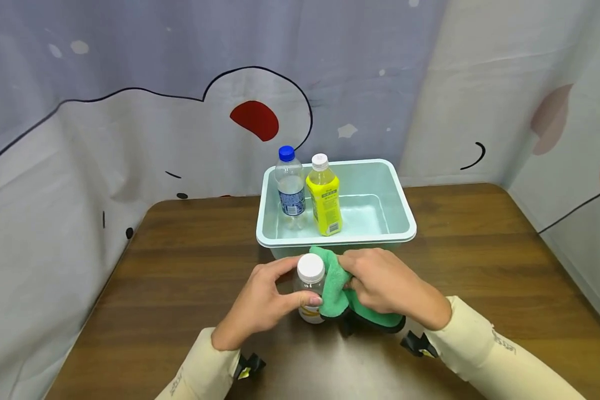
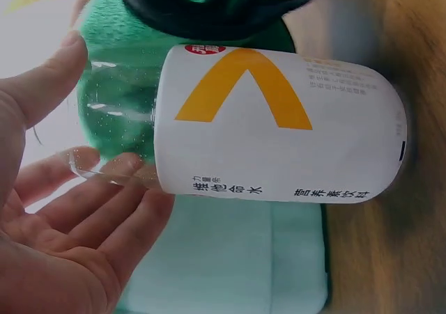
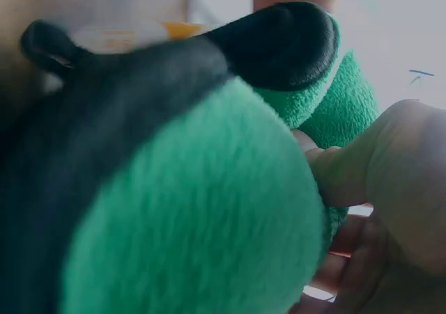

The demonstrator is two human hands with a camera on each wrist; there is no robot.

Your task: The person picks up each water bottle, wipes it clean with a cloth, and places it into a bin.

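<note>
A clear bottle with a white cap and white label (image 2: 279,126) stands upright on the table, in front of the basin. My left hand (image 1: 265,297) grips its upper part between thumb and fingers, as the left wrist view also shows. In my right hand (image 1: 387,280) is a green cloth (image 1: 334,286) with black edging, pinched between thumb and fingers. The cloth lies against the bottle's right side in the head view. Close up in the right wrist view, the cloth (image 3: 209,209) hides most of the bottle.
Behind the hands sits a pale green basin (image 1: 405,229). Inside, at its left, stand a blue-capped clear bottle (image 1: 291,186) and a yellow-labelled bottle (image 1: 325,203) with a white cap. Brown wooden tabletop (image 1: 190,266) surrounds it; a printed curtain (image 1: 130,139) hangs behind.
</note>
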